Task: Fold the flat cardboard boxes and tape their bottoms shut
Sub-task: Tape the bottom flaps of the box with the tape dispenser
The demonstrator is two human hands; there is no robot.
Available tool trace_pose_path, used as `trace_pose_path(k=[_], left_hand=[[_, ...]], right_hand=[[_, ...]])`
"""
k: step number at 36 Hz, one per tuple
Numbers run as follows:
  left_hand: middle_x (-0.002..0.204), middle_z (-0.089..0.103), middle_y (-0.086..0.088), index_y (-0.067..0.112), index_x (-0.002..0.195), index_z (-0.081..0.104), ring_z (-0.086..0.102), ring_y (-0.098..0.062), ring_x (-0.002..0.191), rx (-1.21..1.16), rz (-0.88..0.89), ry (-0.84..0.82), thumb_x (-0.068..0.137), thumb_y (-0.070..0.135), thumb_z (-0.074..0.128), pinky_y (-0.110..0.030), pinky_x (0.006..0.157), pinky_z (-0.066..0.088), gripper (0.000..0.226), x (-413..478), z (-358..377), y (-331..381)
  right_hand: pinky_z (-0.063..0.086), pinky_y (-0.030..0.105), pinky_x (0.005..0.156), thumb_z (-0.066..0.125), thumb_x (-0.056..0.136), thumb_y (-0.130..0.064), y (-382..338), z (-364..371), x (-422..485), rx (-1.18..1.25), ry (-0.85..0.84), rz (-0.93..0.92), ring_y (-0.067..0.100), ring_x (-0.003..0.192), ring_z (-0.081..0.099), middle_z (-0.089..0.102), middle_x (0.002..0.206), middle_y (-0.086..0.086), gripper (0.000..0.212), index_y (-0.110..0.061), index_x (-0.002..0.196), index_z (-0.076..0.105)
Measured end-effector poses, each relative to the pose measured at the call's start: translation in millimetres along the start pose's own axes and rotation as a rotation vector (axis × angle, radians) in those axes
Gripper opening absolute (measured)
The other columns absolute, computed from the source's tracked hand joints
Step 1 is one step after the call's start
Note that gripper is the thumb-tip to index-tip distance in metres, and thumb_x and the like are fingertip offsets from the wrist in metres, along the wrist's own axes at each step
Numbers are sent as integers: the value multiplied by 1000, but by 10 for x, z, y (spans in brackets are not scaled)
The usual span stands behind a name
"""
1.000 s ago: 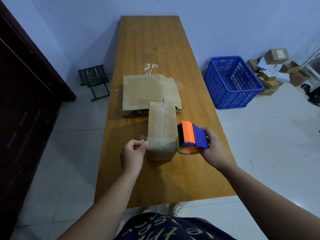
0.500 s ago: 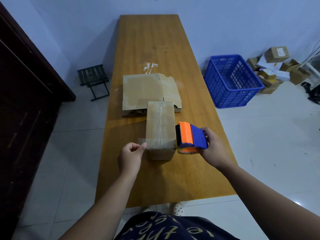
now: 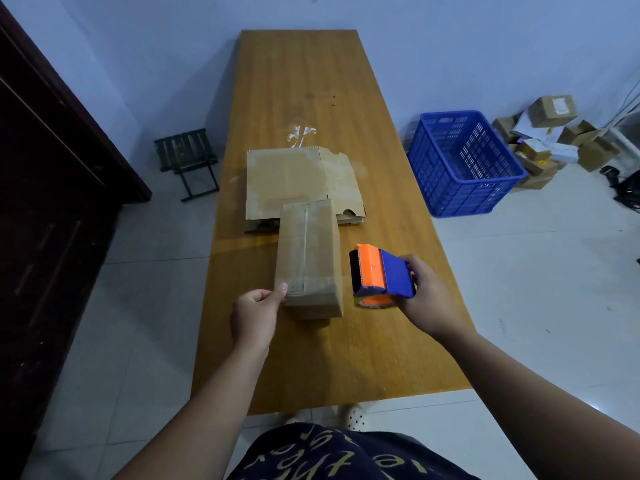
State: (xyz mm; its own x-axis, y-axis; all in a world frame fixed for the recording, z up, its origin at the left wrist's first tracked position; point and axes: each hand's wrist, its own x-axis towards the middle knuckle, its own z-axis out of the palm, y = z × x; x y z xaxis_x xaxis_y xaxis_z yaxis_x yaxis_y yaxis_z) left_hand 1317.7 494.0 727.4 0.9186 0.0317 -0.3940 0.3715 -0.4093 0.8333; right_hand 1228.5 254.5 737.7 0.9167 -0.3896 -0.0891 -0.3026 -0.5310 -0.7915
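L hand (image 3: pixel 258 308) now in against folded box (image 3: pixel 308 251), gripping near-left edge, thumb on top. R hand (image 3: pixel 427 299) clenched round tape dispenser (image 3: pixel 381 277), just right of box. Box on desk (image 3: pixel 346 358), long axis running away from person, flat boxes (image 3: pixel 298 178) behind; L hand nearer.

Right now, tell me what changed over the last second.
The left hand moved right: the loose tape end it pinched beside the folded box no longer sticks out, and its thumb now touches the box's near left edge. The right hand still holds the tape dispenser right of the box; the flat cardboard stack stayed.
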Motion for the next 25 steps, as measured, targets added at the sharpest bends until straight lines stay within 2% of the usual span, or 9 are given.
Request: trace_pose_path(k=[2,4,5,7,9,11,14,16,25], left_hand=[[93,60,-15,8,73,66,54,-16,82,47,48,30,87,38,66,-32,73,48,32,40,-7,-15],[117,54,-1,8,72,65,48,-12,103,58,101,51,88,32,66,-31,87,38,29,64,-15,2],[124,52,2,7,71,65,47,-12,111,47,114,45,89,29,65,-31,91,35,28,74,-16,5],[130,56,2,13,69,63,51,-17,119,-7,116,17,89,27,65,-36,97,39,25,85,-4,-11],[126,61,1,26,69,59,56,-18,114,-67,110,8,90,26,65,-35,94,44,21,60,0,-11],[119,63,3,31,72,58,57,-15,108,-102,100,13,91,24,64,-29,86,44,20,41,4,-21],[110,64,5,22,90,66,57,-11,102,-168,64,20,91,23,63,-19,77,41,4,30,8,-40],[105,65,4,14,101,68,58,-10,98,-181,53,25,91,24,63,-15,70,39,15,39,5,-65],[86,66,2,12,88,68,58,-10,83,-134,12,67,91,29,63,-23,64,40,18,94,-58,-80]], right_hand=[[43,21,71,76,81,-18,-11,9,-8,3,1,-9,8,93,55,59,102,-6,39,-25,110,52],[43,21,71,76,81,-16,-19,20,-15,13,3,-5,8,93,55,59,103,-6,39,-24,111,52],[43,21,71,76,81,-16,-23,25,-16,20,6,-3,8,94,55,59,103,-5,39,-24,111,52],[44,22,72,76,80,-15,-26,31,-15,29,5,1,9,96,55,59,105,-5,41,-24,112,52],[45,23,73,77,80,-15,-36,32,-14,39,-2,8,10,97,55,59,105,-4,41,-24,112,51],[45,23,73,76,81,-15,-47,32,-13,37,-1,7,9,97,55,58,105,-5,41,-26,111,50],[41,19,70,76,81,-18,-66,31,-10,18,-7,-4,6,96,54,58,105,-7,41,-28,111,49],[40,18,70,76,81,-20,-78,35,-9,9,-14,-4,5,96,54,57,105,-8,41,-28,111,49],[41,17,71,77,80,-23,-142,88,4,-1,-20,-18,5,96,53,57,104,-8,41,-27,111,51]])
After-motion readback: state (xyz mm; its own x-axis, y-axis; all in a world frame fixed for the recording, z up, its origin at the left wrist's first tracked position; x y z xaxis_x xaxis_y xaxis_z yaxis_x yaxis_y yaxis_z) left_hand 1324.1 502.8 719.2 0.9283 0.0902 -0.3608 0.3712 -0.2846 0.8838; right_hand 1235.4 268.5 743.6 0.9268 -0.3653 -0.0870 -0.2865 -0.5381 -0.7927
